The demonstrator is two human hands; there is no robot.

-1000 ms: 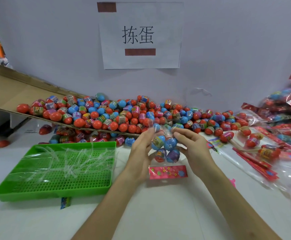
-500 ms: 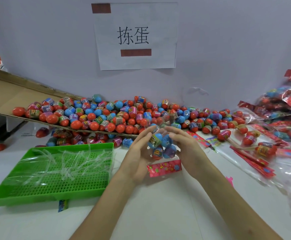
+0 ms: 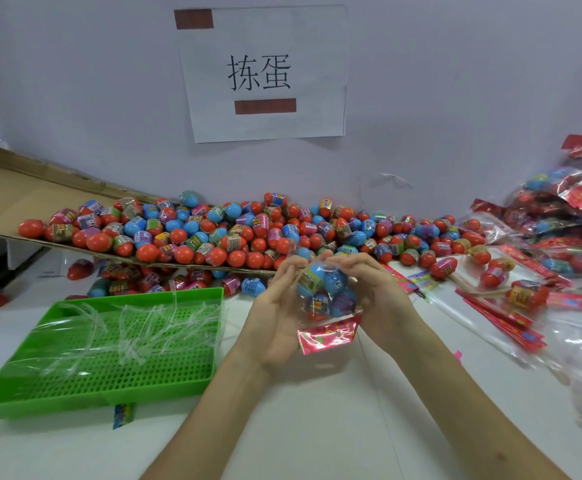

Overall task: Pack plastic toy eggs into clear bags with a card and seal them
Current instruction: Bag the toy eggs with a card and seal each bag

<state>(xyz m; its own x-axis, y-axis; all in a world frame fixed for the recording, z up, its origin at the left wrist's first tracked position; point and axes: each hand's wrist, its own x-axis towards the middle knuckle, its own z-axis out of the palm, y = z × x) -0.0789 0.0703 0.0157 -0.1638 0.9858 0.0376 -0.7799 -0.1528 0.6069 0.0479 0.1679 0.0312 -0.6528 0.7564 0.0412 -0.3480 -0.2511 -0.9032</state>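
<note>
A clear bag [image 3: 327, 292] filled with several blue and purple toy eggs hangs upside down above the white table, its red printed card [image 3: 327, 336] at the bottom end. My left hand [image 3: 275, 313] grips the bag from the left and my right hand [image 3: 376, 296] grips it from the right, fingertips of both pinching the bag's top edge together. A big heap of loose red and blue eggs [image 3: 213, 233] lies behind my hands along the wall.
A green perforated tray [image 3: 109, 379] holding clear plastic strips sits at the left. A cardboard sheet [image 3: 15, 199] slopes under the egg heap. Red cards [image 3: 500, 313], empty clear bags and packed bags [image 3: 556, 202] crowd the right side. A paper sign [image 3: 261, 72] hangs on the wall.
Both hands have closed in on the bag's top, bringing the fingertips together. The bag with its card has stayed between them.
</note>
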